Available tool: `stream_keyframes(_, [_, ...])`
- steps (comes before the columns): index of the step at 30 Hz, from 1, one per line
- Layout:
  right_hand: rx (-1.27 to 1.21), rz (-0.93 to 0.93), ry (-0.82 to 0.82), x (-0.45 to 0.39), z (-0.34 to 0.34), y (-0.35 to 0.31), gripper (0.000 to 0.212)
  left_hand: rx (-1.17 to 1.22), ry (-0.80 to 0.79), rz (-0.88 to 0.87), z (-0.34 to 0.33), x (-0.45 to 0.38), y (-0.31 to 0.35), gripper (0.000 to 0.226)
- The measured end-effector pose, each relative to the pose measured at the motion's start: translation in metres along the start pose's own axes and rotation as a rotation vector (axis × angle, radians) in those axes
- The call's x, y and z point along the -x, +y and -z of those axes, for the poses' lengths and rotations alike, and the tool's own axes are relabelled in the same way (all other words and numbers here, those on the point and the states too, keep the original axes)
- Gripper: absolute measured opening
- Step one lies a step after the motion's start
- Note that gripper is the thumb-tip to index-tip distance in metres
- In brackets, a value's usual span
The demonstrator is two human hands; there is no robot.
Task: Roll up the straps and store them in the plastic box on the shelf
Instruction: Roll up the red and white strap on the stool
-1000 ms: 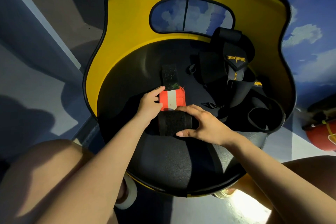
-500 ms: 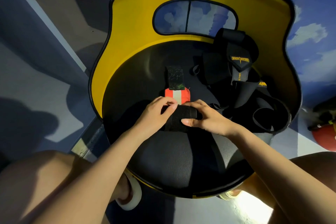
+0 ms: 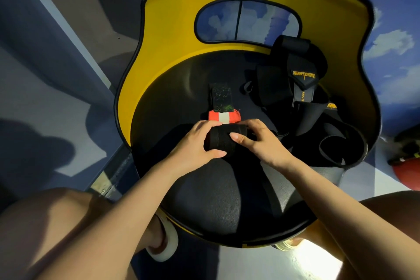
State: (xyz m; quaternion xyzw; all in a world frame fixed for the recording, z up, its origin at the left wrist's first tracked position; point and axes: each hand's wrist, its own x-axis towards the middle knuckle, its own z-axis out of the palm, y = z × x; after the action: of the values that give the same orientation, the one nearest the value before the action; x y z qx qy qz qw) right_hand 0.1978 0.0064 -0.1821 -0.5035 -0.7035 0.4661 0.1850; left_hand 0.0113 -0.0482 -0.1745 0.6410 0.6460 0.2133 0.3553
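Both hands (image 3: 195, 143) gripping black strap roll (image 3: 223, 140), seemingly tight

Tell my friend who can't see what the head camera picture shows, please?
Two hands roll up a black strap on a black chair seat with a yellow back: the left hand and right hand grip the roll. An orange band and a dark fastener tab lie unrolled beyond it. More black straps are piled to the right.
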Motion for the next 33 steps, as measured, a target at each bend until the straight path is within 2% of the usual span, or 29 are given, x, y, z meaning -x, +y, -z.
stream_keyframes(4, [0.138, 0.239, -0.044, 0.008, 0.003, 0.000, 0.056, 0.053, -0.068, 0.049, 0.007, -0.004, -0.004, 0.060])
stream_keyframes(8, [0.385, 0.338, -0.143, 0.013, 0.007, 0.008, 0.087, -0.027, -0.093, 0.044, 0.012, -0.004, -0.004, 0.059])
stream_keyframes(11, [0.433, 0.362, -0.136, 0.013, 0.010, 0.008, 0.084, -0.018, -0.125, 0.055, 0.012, -0.005, -0.005, 0.059])
stream_keyframes(15, [0.362, 0.305, -0.197, 0.010, 0.015, 0.005, 0.081, 0.065, -0.181, 0.105, 0.013, -0.003, -0.010, 0.060])
stream_keyframes(19, [0.297, 0.267, -0.198, 0.007, 0.018, 0.006, 0.079, -0.038, -0.098, -0.035, 0.012, 0.003, -0.003, 0.061])
stream_keyframes(24, [0.221, 0.179, -0.237, 0.006, 0.022, 0.002, 0.074, -0.249, -0.094, -0.125, 0.007, 0.007, -0.003, 0.088])
stream_keyframes(27, [0.119, 0.108, -0.317, 0.006, 0.025, 0.000, 0.066, -0.299, -0.064, -0.175, 0.004, 0.007, -0.005, 0.081])
stream_keyframes(30, [0.011, 0.060, -0.397, 0.007, 0.025, -0.002, 0.059, -0.255, -0.102, -0.181, 0.007, 0.006, -0.006, 0.076])
stream_keyframes(33, [0.064, 0.076, -0.350, 0.009, 0.021, 0.000, 0.064, -0.206, -0.142, -0.121, 0.010, 0.004, -0.007, 0.075])
